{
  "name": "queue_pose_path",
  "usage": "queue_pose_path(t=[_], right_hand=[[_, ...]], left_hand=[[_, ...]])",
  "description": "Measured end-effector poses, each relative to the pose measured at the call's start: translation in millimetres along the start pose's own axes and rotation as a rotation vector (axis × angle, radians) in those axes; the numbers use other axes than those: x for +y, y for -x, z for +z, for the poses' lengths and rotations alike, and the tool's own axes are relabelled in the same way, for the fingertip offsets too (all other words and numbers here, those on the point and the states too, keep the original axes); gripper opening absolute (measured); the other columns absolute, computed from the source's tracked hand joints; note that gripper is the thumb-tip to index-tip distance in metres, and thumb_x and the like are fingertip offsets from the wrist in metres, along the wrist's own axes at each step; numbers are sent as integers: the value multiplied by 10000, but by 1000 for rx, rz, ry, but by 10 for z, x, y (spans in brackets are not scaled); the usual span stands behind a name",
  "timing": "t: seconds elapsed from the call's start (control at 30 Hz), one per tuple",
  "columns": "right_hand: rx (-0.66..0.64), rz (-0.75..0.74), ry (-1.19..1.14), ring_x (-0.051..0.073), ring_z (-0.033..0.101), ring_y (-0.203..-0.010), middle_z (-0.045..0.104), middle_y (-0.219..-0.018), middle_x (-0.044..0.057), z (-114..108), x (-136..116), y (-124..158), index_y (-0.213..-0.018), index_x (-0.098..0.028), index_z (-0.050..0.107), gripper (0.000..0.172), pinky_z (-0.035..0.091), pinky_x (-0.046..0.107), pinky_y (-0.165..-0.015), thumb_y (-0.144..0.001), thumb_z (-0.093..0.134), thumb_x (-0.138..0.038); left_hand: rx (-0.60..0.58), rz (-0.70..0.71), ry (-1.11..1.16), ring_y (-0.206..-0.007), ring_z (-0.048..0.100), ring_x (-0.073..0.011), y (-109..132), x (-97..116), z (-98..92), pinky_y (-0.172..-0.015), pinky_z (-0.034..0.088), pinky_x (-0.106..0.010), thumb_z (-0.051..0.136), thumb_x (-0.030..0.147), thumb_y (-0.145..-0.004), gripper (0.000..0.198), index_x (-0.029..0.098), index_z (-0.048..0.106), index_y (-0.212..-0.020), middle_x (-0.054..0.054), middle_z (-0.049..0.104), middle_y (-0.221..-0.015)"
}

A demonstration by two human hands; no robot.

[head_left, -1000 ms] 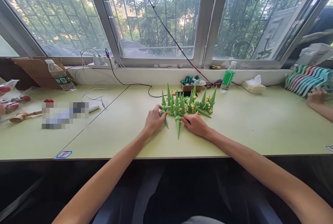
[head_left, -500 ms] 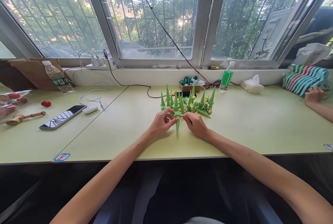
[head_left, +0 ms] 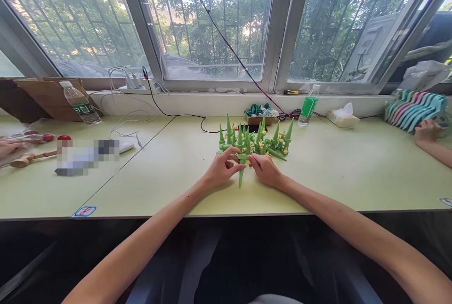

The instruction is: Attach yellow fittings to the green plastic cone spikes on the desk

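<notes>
My left hand (head_left: 223,166) is closed on a green plastic cone-shaped piece (head_left: 241,174), with thumb and finger at its wide collar and the pointed end downward. My right hand (head_left: 265,169) is closed in a pinch at the right side of that collar. A small yellow piece (head_left: 248,164) shows at the right fingertips, partly hidden by them. Just behind both hands stand several green cone-shaped pieces (head_left: 278,140), mostly points up, with small yellow parts on them. A few lie on their sides.
The pale green table (head_left: 339,177) bears a green-labelled bottle (head_left: 308,106), a tissue box (head_left: 342,118) and a small brown box (head_left: 261,119). At left are another bottle (head_left: 83,106) and a kendama (head_left: 33,158). Another person's hand (head_left: 428,132) touches hangers (head_left: 415,108) at right.
The green cone-shaped piece has tilted slightly between my hands, which stay almost in place. At the far left, another person's hand has shifted over the plastic-wrapped things.
</notes>
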State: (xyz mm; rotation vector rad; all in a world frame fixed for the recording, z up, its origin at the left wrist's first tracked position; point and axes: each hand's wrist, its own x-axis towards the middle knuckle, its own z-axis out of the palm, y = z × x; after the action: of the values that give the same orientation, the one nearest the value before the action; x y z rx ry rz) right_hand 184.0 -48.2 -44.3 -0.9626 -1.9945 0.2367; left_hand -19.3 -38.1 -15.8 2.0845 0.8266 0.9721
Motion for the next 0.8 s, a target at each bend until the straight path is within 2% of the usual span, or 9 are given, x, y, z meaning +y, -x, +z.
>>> queue_pose_path(t=[0.23, 0.37, 0.43, 0.5, 0.63, 0.8], right_hand=[[-84, 40, 76, 130, 504, -571, 575, -654, 10, -7, -46, -16, -728, -192, 507, 386, 344, 261, -595, -1030, 345, -370], [-82, 55, 141, 134, 523, -565, 617, -686, 3, -10, -60, -4, -946, -184, 586, 235, 360, 253, -585, -987, 476, -387], [-79, 35, 155, 143, 570, -598, 660, -742, 14, -12, -55, 2, -1088, -181, 582, 239, 391, 254, -609, -970, 522, -380], [-80, -1, 196, 162, 625, -676, 701, -843, 46, -10, -46, 4, -1147, -182, 576, 247, 415, 260, -640, -972, 527, -349], [-104, -88, 316, 200, 668, -821, 714, -996, 99, 4, -25, 3, -1119, -176, 597, 197, 429, 271, -664, -996, 485, -282], [-165, -178, 405, 174, 622, -735, 681, -893, 82, 11, 23, 21, -1011, -167, 600, 191, 396, 261, -617, -1014, 416, -221]], left_hand=[[-31, -84, 108, -450, 366, -46, -33, -35, -28, -440, 247, -192, 686, 452, -802, 407, 168, 556, -1063, 46, 514, -631], [22, -217, 228, -416, 355, -54, -72, -67, -66, -413, 250, -187, 719, 453, -764, 407, 160, 561, -998, 79, 436, -516], [40, -292, 294, -388, 322, -48, -83, -78, -81, -393, 234, -187, 737, 438, -745, 400, 159, 559, -968, 92, 406, -475], [54, -364, 337, -359, 282, -36, -88, -80, -92, -375, 202, -188, 755, 420, -729, 394, 158, 557, -947, 94, 415, -458], [24, -455, 382, -341, 247, -18, -84, -63, -102, -362, 154, -188, 774, 422, -718, 396, 159, 551, -912, 75, 475, -474], [-38, -469, 378, -348, 264, -19, -72, -34, -98, -363, 156, -187, 784, 493, -701, 473, 148, 566, -941, 59, 514, -493]])
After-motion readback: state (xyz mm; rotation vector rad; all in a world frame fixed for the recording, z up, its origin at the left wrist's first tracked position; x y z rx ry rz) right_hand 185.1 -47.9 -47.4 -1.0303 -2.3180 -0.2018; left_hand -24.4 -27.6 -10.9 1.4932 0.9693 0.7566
